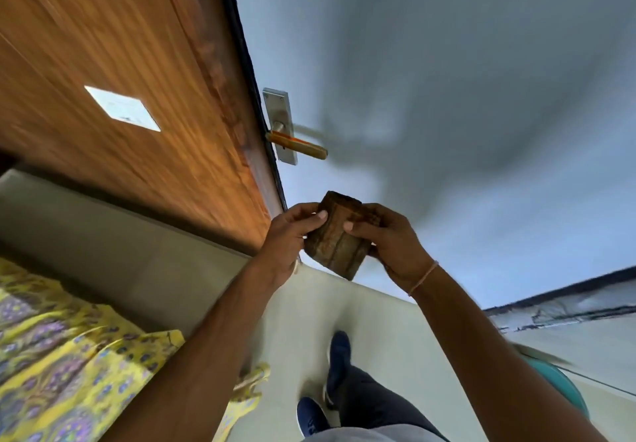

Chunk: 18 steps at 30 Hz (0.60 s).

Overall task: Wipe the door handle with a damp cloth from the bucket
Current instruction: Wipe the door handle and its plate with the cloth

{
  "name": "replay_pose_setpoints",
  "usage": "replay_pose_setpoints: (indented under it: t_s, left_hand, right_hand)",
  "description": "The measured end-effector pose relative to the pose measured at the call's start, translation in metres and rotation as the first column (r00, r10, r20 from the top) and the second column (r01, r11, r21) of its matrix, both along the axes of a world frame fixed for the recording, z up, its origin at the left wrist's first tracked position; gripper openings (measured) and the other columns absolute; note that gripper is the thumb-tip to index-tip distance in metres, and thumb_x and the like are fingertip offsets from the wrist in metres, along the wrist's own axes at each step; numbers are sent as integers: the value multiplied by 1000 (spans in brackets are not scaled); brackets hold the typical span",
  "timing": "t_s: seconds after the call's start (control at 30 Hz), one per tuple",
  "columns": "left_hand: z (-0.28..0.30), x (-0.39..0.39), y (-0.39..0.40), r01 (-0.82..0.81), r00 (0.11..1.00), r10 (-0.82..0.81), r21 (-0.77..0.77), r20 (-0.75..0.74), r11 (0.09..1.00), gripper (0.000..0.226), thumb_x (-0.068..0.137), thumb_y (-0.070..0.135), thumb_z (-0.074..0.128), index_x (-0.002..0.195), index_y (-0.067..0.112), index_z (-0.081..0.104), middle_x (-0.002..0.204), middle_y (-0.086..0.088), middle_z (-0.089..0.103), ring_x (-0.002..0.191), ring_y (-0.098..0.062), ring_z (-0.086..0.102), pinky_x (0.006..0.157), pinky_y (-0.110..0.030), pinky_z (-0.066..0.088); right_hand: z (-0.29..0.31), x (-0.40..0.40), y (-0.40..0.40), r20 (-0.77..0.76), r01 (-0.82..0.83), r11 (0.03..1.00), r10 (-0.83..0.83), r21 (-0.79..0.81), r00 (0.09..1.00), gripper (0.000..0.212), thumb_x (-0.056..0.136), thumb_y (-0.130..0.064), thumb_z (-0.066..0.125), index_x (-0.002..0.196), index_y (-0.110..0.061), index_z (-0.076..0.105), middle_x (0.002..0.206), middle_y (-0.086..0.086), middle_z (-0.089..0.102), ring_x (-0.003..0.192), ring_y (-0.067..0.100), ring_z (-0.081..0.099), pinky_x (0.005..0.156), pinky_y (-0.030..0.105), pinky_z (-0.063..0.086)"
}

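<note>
A folded brown cloth (335, 235) is held in front of me by both hands. My left hand (290, 231) grips its left edge and my right hand (389, 242) grips its right side. Above the cloth, the door handle (297, 145), a brass-coloured lever on a silver plate (280, 111), sticks out from the edge of the wooden door (137, 80). Neither hand touches the handle. A teal bucket (559, 381) shows partly at the lower right, behind my right forearm.
A pale grey wall (447, 80) fills the right side. A bed with a yellow floral sheet (62, 355) lies at the lower left. My legs and blue shoes (339, 355) stand on the light floor below my hands. A white sticker (122, 107) is on the door.
</note>
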<state>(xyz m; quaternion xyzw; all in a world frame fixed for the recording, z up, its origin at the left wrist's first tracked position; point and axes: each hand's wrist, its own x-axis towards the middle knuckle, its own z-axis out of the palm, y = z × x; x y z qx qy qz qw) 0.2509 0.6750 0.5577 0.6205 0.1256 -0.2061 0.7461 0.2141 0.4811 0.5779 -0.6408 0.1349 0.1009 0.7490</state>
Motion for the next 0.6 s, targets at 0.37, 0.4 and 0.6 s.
replay_pose_setpoints:
  t_s: [0.37, 0.4, 0.6]
  left_hand:
    - [16, 106, 23, 67, 995, -59, 99, -75, 993, 29, 102, 16, 70, 128, 5, 75, 121, -20, 79, 103, -27, 78, 76, -32, 64]
    - [17, 112, 27, 57, 996, -50, 98, -78, 994, 29, 101, 13, 69, 127, 3, 74, 119, -21, 79, 101, -27, 77, 73, -30, 63]
    - [20, 136, 47, 220, 975, -215, 113, -55, 969, 14, 102, 11, 65, 111, 15, 75, 103, -9, 77, 104, -24, 72, 76, -32, 60]
  right_hand:
    - [-35, 87, 43, 452, 184, 554, 398, -812, 798, 61, 75, -34, 90, 130, -21, 65, 136, 3, 60, 122, 25, 56, 97, 40, 57]
    - [-35, 89, 45, 427, 149, 585, 373, -798, 824, 72, 72, -43, 90, 133, -21, 60, 141, 2, 57, 127, 24, 53, 102, 39, 55]
    - [-34, 90, 65, 391, 131, 773, 160, -620, 906, 70, 79, -50, 74, 139, -26, 47, 140, -4, 49, 124, 20, 54, 91, 34, 62]
